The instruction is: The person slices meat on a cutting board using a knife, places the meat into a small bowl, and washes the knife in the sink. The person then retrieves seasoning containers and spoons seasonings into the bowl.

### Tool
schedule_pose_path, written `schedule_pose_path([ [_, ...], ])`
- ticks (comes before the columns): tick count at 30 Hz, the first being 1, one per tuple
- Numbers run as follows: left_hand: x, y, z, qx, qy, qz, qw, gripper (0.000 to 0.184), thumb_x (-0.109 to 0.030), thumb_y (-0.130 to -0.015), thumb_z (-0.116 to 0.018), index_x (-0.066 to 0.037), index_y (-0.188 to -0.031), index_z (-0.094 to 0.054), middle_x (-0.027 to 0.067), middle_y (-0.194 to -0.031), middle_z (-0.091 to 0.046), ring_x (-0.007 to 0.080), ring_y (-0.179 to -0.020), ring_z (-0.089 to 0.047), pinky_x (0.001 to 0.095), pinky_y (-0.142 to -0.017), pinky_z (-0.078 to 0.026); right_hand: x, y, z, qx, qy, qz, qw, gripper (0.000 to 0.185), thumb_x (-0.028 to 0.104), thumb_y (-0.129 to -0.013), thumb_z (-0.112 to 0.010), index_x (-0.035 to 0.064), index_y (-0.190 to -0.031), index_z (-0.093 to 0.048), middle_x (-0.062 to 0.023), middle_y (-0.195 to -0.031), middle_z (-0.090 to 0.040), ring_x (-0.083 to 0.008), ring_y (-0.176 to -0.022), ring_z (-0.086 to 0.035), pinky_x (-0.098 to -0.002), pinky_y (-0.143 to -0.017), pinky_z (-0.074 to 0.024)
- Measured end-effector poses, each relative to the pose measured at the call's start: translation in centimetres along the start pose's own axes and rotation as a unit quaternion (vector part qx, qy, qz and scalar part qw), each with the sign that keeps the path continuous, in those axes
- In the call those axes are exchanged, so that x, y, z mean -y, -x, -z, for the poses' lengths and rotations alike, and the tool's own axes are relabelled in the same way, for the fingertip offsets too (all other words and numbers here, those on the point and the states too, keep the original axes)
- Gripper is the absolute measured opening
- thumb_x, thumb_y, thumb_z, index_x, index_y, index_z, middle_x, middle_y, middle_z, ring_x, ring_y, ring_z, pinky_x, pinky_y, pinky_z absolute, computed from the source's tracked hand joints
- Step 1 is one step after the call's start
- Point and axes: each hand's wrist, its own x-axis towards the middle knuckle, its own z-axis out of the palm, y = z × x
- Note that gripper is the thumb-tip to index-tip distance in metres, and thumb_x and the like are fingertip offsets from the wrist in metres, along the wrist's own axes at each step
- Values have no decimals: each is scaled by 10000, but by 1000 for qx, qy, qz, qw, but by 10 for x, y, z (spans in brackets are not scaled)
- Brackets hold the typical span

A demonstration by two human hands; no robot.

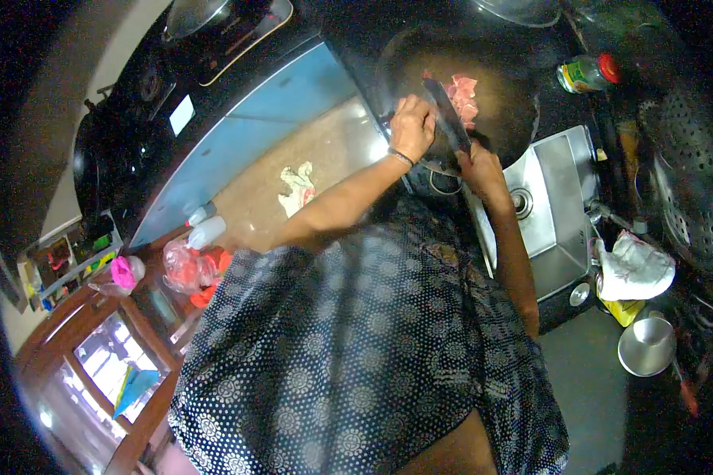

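My right hand (pixel 482 168) is closed around the handle of a kitchen knife (pixel 445 113), whose broad dark blade points away from me over a round chopping board (pixel 505 75). Slices of raw red meat (pixel 462 96) lie on the board just right of the blade. On the blade's other side, my left hand (pixel 412 128) rests with curled fingers close to the knife. Whatever is under those fingertips is hidden. A dark band circles the left wrist.
A steel sink (pixel 558 214) lies right of the board, with a red-lidded jar (pixel 588 74) behind it. A white cloth (pixel 635 267) and a metal cup (pixel 646 346) stand at the right. Blue cabinet doors (pixel 269 119) are on the left; a crumpled wrapper (pixel 296 188) is on the floor.
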Motion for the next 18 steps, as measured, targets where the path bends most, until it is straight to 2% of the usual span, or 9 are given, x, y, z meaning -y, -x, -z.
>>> schedule_pose_path([
  [2,-1,-3,-3,2,-16,9,1000,132,7,-745,-671,-33,-855,-611,153,-886,-569,364,-871,-562,437,-743,-490,-6,3,-2,18,41,-2,999,279,242,-935,-575,-19,-1032,-574,-317,-887,-646,-509,-862,-621,-556,-755,-491],
  [4,-10,-6,0,-42,48,97,993,167,-10,-763,-678,-26,-884,-565,164,-893,-563,365,-843,-575,433,-733,-491,-5,21,7,17,62,-8,998,275,240,-932,-578,-16,-1033,-571,-312,-869,-649,-505,-837,-626,-559,-737,-493],
  [5,-14,-8,6,-22,59,117,991,226,-26,-774,-686,-24,-968,-569,181,-938,-561,360,-803,-584,421,-723,-496,-3,31,12,18,82,-16,996,272,237,-929,-581,-13,-1035,-567,-308,-851,-652,-501,-813,-632,-561,-719,-495],
  [6,-18,-11,11,-21,59,118,991,226,-26,-774,-686,-24,-968,-569,181,-938,-561,360,-803,-584,421,-723,-496,8,40,22,19,83,-17,996,272,237,-929,-581,-13,-1035,-567,-308,-851,-652,-501,-813,-632,-561,-719,-495],
  [8,-22,-11,17,-19,110,141,984,314,-13,-754,-658,-25,-1060,-592,179,-1008,-569,356,-866,-574,417,-778,-492,31,55,39,22,124,-86,988,257,229,-925,-587,15,-1064,-559,-283,-835,-666,-473,-786,-649,-567,-706,-498],
  [9,-22,-11,18,-16,111,141,984,314,-13,-754,-658,-25,-1060,-592,179,-1008,-569,356,-866,-574,417,-778,-492,29,59,38,22,124,-90,988,257,229,-925,-587,15,-1064,-559,-283,-835,-666,-473,-786,-649,-567,-706,-498],
  [11,-21,-13,22,-39,62,4,997,414,8,-731,-614,-38,-1142,-606,171,-1049,-577,363,-949,-551,420,-850,-473,24,64,37,-13,154,-57,986,241,230,-913,-596,66,-1082,-543,-254,-818,-674,-442,-760,-664,-560,-691,-502],
  [14,-16,-10,21,1,50,-7,999,434,29,-714,-576,-56,-1136,-633,156,-1060,-584,370,-1010,-526,428,-898,-453,27,67,40,-40,178,-55,982,226,217,-893,-617,97,-1066,-534,-212,-839,-683,-419,-769,-671,-539,-688,-512],
  [18,-7,-9,19,14,54,13,998,398,55,-723,-557,-62,-1089,-663,159,-1058,-583,371,-993,-530,429,-893,-459,36,73,53,-55,187,-69,978,265,202,-862,-650,103,-1069,-518,-175,-898,-684,-401,-817,-673,-523,-714,-514],
])
